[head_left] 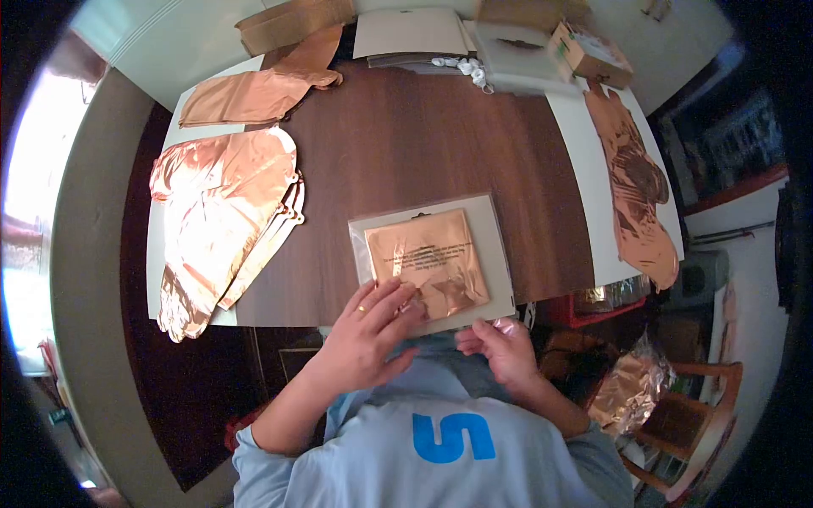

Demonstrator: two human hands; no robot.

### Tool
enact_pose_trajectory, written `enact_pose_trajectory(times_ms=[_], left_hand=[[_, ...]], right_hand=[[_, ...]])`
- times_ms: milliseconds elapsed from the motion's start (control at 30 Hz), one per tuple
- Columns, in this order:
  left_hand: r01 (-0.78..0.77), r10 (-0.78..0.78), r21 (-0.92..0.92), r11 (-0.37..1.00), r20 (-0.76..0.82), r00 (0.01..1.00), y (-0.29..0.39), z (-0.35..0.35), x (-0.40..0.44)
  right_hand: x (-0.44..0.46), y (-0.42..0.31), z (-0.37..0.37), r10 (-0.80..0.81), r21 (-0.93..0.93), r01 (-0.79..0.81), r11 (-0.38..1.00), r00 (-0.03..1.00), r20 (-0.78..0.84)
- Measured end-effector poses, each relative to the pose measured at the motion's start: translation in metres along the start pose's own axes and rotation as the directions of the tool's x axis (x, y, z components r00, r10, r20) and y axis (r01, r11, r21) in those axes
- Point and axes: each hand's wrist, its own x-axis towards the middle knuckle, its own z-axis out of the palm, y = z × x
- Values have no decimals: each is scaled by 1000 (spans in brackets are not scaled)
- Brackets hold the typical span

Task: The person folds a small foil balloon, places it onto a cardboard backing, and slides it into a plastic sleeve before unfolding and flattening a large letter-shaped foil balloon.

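A clear plastic bag (pixel 357 245) lies at the table's near edge. Inside it are a pale card (pixel 496 254) and a folded copper foil balloon (pixel 428 245) with small dark print over it. My left hand (pixel 373 330), with a ring on one finger, rests across the bag's lower left part, fingers stretched out and thumb apart. At the lower right corner my right hand (pixel 501 349) pinches the bag's near edge between thumb and fingers, and a bit of shiny plastic shows there.
Flat copper foil balloons (pixel 224 178) cover the table's left side, and another foil balloon (pixel 631 178) lies along the right. At the back are stacked cards (pixel 411 34), white clips or ties (pixel 466 69) and a cardboard box (pixel 590 55). A wooden chair (pixel 707 415) stands at right.
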Motion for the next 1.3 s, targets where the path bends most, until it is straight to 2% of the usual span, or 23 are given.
enact_pose_trajectory(times_ms=[67,167,300,433,500,533,600,700,733,800,833,933,1033,1133,1233,1267,1300], left_hand=[[35,-48,-153,988,-80,996,-6,1,11],[157,-141,61,986,-211,967,-20,15,47],[145,-117,275,950,-115,986,-34,46,82],[154,-140,232,960,-74,987,-30,44,84],[147,-137,174,974,-69,988,-31,39,83],[117,-103,137,984,-110,989,-31,34,81],[53,-40,63,997,-195,980,-26,25,69],[-30,40,91,995,-104,994,-4,17,31],[-30,39,116,993,-75,996,-4,21,17],[-26,29,176,984,-18,999,-9,29,-3],[20,-17,84,996,-38,999,-12,29,-7],[43,-42,19,999,-57,997,-14,24,-7],[54,-62,-79,995,-96,993,-19,25,-4],[82,-93,-125,989,-83,992,-21,22,1],[110,-110,-11,994,-24,994,-20,14,8],[107,-107,18,994,-6,994,-18,9,10],[106,-106,48,993,12,994,-15,3,12]], right_hand=[[-1,-2,1,-10,-21,9,1000,1000,-24],[0,-2,4,-16,-6,16,1000,998,-54],[4,2,6,-50,31,53,998,995,-81],[5,12,3,-73,96,81,992,994,-86],[4,18,10,-121,123,124,985,992,-29],[4,21,15,-147,136,146,980,989,1],[-1,23,23,-102,169,94,981,994,41],[2,26,23,-70,211,58,976,996,53],[3,27,23,-64,224,50,973,997,53],[7,22,23,-49,96,45,994,998,47],[9,20,24,-41,32,39,999,998,46],[9,17,33,-58,108,53,993,997,47],[12,17,33,-16,51,15,999,1000,18],[10,6,37,78,92,-79,993,997,6],[6,-20,19,166,-180,-123,976,954,248],[3,-37,9,192,-446,16,895,888,417],[1,-63,-2,269,-645,197,738,791,549]])
